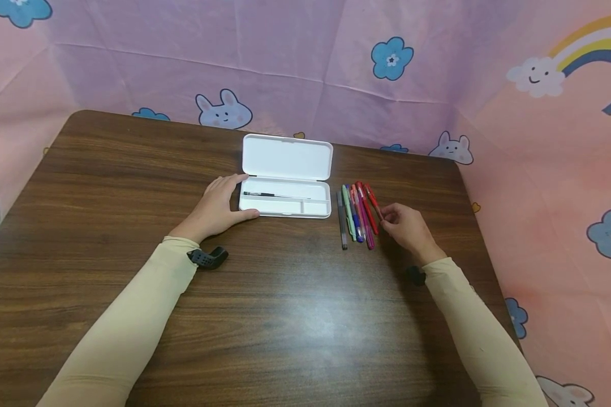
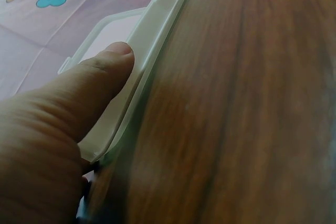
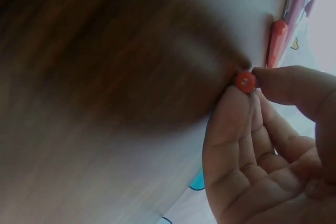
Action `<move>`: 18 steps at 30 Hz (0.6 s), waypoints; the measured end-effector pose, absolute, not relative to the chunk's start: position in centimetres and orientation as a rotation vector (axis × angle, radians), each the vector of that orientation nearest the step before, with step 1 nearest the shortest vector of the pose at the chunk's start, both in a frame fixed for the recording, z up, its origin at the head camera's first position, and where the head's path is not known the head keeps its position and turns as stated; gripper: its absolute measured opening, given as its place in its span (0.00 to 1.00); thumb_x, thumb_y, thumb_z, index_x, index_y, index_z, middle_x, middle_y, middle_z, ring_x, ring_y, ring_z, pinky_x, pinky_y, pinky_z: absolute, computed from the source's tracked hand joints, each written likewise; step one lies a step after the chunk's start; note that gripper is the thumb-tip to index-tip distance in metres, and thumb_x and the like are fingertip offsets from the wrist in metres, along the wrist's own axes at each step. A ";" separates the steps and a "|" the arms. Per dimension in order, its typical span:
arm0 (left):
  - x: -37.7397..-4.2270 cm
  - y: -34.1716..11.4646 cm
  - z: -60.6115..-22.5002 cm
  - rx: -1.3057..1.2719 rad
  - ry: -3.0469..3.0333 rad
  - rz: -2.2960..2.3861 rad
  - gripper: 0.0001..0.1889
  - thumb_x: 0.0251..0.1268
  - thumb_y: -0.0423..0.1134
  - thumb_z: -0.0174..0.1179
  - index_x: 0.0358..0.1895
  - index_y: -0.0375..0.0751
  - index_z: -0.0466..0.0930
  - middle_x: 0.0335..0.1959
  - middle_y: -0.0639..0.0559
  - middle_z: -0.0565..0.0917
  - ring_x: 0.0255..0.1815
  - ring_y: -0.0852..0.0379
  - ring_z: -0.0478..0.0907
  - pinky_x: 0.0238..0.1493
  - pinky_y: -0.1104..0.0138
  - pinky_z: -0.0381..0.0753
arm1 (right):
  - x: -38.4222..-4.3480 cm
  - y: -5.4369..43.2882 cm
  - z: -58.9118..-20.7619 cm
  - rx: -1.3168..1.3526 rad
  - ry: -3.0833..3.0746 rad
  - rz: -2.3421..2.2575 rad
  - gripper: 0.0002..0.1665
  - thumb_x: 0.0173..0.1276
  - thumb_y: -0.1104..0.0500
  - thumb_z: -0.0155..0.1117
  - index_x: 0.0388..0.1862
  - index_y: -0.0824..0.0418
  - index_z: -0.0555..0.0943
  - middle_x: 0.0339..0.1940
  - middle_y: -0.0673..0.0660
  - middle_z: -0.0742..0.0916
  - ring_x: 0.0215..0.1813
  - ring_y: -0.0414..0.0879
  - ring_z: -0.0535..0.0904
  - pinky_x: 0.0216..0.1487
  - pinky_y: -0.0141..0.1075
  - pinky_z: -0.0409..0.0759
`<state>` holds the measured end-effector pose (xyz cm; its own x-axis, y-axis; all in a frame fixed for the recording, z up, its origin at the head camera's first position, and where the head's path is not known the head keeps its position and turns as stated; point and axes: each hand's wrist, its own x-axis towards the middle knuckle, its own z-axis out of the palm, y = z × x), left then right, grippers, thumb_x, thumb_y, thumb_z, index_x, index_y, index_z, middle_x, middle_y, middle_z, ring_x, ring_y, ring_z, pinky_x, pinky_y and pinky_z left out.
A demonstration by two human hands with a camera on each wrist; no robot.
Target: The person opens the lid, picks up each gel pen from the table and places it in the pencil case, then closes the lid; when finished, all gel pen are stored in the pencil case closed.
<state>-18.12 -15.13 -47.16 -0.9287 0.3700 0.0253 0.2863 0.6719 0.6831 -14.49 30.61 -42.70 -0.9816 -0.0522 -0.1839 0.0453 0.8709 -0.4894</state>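
A white pencil case [image 1: 287,158] lies with its lid folded back. One slim pen [image 1: 267,195] with a dark section lies in its long compartment. My left hand [image 1: 209,209] holds the case's left end, thumb at the front wall and index finger by the hinge side; in the left wrist view the thumb [image 2: 100,72] presses the wall. Right of the case, several pens [image 1: 356,215] lie side by side in grey, green, blue, purple and red. My right hand [image 1: 407,229] pinches the end of the rightmost red pen [image 1: 371,195], whose round end shows between thumb and fingertips in the right wrist view.
Everything stands on a dark wooden table [image 1: 265,316]. A patterned cloth [image 1: 295,56] hangs behind the table's back edge and along its right side. Dark bands sit on both wrists below the pale sleeves.
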 end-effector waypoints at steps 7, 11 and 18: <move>-18.3 -15.2 -47.2 0.561 2.783 1.099 0.51 0.63 0.62 0.70 0.81 0.42 0.57 0.80 0.40 0.62 0.82 0.39 0.53 0.84 0.47 0.40 | -14.4 31.1 -42.6 -0.045 2.905 -0.674 0.15 0.71 0.62 0.66 0.54 0.64 0.84 0.42 0.60 0.88 0.40 0.52 0.80 0.38 0.40 0.77; -18.3 -15.2 -47.2 0.561 2.780 1.095 0.51 0.63 0.62 0.70 0.81 0.41 0.56 0.80 0.40 0.62 0.82 0.39 0.54 0.84 0.48 0.39 | -14.2 31.4 -42.5 -0.076 2.942 -0.646 0.15 0.70 0.62 0.65 0.53 0.65 0.84 0.41 0.61 0.88 0.41 0.53 0.81 0.40 0.41 0.76; -18.2 -15.1 -47.3 0.560 2.774 1.092 0.51 0.62 0.64 0.70 0.81 0.42 0.57 0.80 0.41 0.62 0.82 0.40 0.53 0.84 0.48 0.40 | -13.6 31.5 -42.3 -0.072 2.987 -0.659 0.13 0.69 0.62 0.66 0.51 0.64 0.85 0.41 0.60 0.89 0.40 0.52 0.81 0.38 0.40 0.76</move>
